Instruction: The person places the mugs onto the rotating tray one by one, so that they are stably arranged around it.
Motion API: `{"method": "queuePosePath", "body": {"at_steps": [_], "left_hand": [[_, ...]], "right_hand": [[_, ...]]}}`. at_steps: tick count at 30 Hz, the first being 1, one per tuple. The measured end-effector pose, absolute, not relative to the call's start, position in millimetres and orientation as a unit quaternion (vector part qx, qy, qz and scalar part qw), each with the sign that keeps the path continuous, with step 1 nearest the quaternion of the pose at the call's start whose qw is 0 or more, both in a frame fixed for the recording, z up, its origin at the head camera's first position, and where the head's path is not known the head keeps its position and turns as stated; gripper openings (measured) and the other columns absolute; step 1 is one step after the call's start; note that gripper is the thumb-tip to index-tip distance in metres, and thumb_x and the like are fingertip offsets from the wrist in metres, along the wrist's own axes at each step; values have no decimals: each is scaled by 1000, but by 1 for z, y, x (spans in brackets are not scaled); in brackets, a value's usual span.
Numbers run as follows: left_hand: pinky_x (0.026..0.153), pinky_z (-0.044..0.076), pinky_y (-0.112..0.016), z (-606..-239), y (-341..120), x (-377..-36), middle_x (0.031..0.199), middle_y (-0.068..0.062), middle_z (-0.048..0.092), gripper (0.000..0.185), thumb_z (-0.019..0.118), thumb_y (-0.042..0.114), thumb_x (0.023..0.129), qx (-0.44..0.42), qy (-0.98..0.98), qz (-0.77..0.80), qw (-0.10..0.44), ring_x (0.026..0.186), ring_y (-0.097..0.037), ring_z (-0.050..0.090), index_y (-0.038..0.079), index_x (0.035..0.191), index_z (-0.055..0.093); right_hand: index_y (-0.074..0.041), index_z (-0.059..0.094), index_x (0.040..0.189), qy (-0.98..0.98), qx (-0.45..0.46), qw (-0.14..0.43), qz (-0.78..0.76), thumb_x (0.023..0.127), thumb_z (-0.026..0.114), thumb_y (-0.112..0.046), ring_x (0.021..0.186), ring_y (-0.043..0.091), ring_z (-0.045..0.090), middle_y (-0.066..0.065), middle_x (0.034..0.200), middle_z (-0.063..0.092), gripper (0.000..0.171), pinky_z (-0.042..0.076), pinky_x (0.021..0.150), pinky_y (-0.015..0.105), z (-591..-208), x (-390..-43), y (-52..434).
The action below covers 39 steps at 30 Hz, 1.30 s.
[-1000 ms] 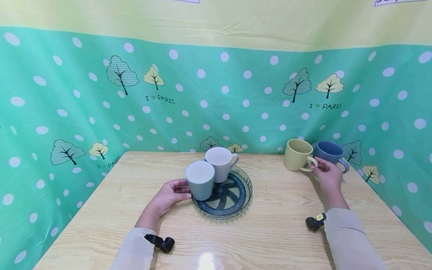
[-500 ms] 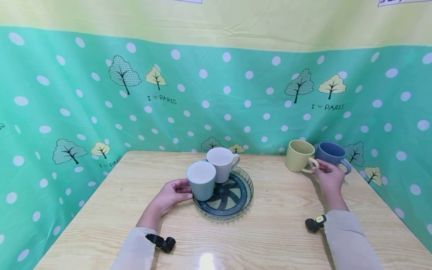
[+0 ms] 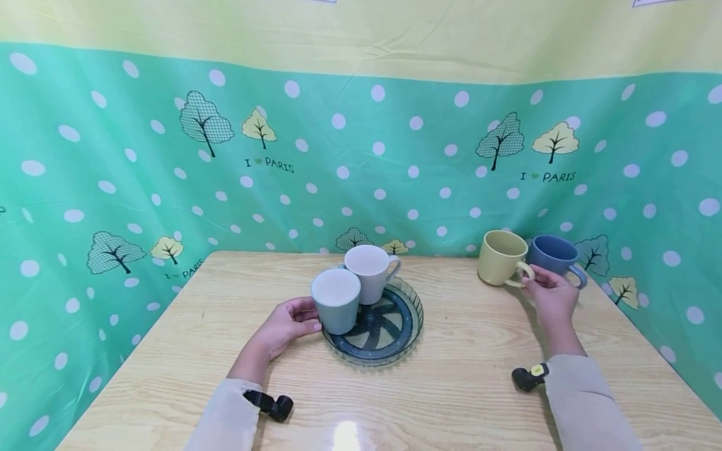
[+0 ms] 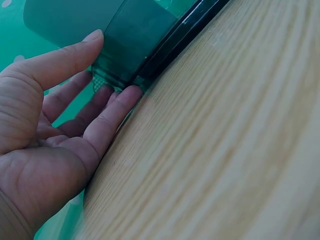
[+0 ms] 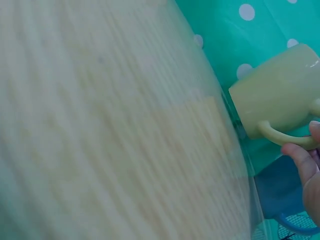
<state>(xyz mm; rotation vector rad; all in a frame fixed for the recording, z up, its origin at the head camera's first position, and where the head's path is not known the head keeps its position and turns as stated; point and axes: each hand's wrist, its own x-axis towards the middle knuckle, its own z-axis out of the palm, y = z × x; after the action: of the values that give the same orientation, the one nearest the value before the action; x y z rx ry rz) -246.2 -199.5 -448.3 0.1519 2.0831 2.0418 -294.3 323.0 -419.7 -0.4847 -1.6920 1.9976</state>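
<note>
In the head view, my left hand [image 3: 290,327] is at the left side of a round, clear ribbed tray [image 3: 416,326]. Its thumb and fingertips touch the tray's wall in the left wrist view, fingers loosely bent. A pale green-blue cup [image 3: 336,310] and a white mug [image 3: 369,275] stand in the tray. On the right, my right hand [image 3: 551,299] pinches the handle of a yellow mug [image 3: 499,260], which is upright. The right wrist view shows a thin gap under the yellow mug [image 5: 275,95]. A blue mug [image 3: 553,254] stands just behind that hand.
The wooden table [image 3: 451,388] ends at a green polka-dot cloth [image 3: 414,172] that hangs behind and along both sides. Both yellow and blue mugs are close to the back edge, near the cloth.
The yellow mug looks very slightly higher beside the blue mug than half a second ago, with the right hand still on its handle. The left hand and tray have stayed in place.
</note>
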Motion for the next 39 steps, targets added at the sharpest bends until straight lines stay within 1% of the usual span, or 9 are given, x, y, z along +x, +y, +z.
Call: {"method": "queuePosePath", "body": {"at_steps": [2, 5, 8, 11, 14, 21, 28, 33, 39], "left_hand": [[94, 53, -33, -448, -199, -246, 136, -20, 53, 66, 79, -2, 77, 52, 708, 695, 112, 123, -32, 52, -2, 137, 50], [96, 52, -34, -448, -199, -246, 140, -21, 50, 69, 78, -3, 77, 55, 708, 694, 115, 127, -35, 49, -2, 139, 48], [95, 52, -34, -448, -199, -246, 140, -21, 49, 70, 78, -3, 78, 60, 711, 691, 117, 127, -35, 49, -2, 140, 47], [96, 52, -34, -448, -199, -246, 141, -21, 49, 70, 79, -1, 78, 62, 713, 688, 117, 127, -35, 49, -1, 141, 46], [96, 52, -34, -449, -200, -246, 141, -21, 48, 70, 78, -1, 79, 66, 715, 686, 119, 128, -35, 48, -1, 141, 46], [95, 52, -34, -449, -201, -245, 140, -21, 50, 67, 79, 1, 79, 66, 717, 684, 118, 127, -36, 48, -2, 140, 48], [93, 54, -35, -451, -202, -247, 138, -23, 51, 65, 77, 0, 80, 69, 699, 701, 123, 125, -34, 52, -3, 139, 48], [92, 54, -36, -451, -202, -248, 136, -22, 53, 65, 78, -3, 79, 60, 692, 709, 122, 122, -31, 54, -3, 137, 50], [92, 55, -36, -452, -202, -246, 135, -21, 54, 64, 78, -3, 78, 54, 690, 712, 120, 121, -30, 55, -3, 136, 51]], "right_hand": [[-5, 72, 113, -619, -176, 238, 727, 82, 69, 13, 81, 8, 66, -4, 82, 69, 36, 57, 69, 22, -418, -294, 322], [-2, 72, 111, -615, -168, 242, 732, 81, 69, 15, 76, 7, 66, -3, 80, 70, 35, 58, 66, 23, -416, -292, 319], [1, 70, 113, -613, -160, 241, 735, 80, 69, 16, 73, 6, 66, -2, 80, 70, 36, 58, 66, 23, -413, -290, 317], [3, 68, 116, -616, -155, 235, 736, 81, 70, 15, 75, 6, 66, -3, 80, 70, 37, 58, 67, 23, -411, -287, 315], [2, 68, 115, -615, -149, 229, 740, 81, 70, 15, 76, 6, 66, -4, 80, 70, 37, 58, 67, 23, -409, -284, 313], [-6, 72, 110, -601, -149, 198, 760, 81, 70, 13, 78, 6, 66, -2, 84, 70, 35, 58, 70, 24, -404, -276, 309], [-4, 72, 109, -573, -129, 192, 786, 78, 73, 14, 76, 9, 68, 4, 84, 71, 36, 59, 69, 28, -399, -267, 304], [-6, 74, 105, -564, -110, 185, 797, 79, 72, 14, 75, 10, 68, 3, 83, 71, 33, 59, 67, 28, -395, -260, 300], [-4, 74, 107, -568, -93, 181, 797, 80, 73, 12, 74, 10, 69, 3, 84, 72, 32, 59, 67, 28, -390, -253, 295]]}}
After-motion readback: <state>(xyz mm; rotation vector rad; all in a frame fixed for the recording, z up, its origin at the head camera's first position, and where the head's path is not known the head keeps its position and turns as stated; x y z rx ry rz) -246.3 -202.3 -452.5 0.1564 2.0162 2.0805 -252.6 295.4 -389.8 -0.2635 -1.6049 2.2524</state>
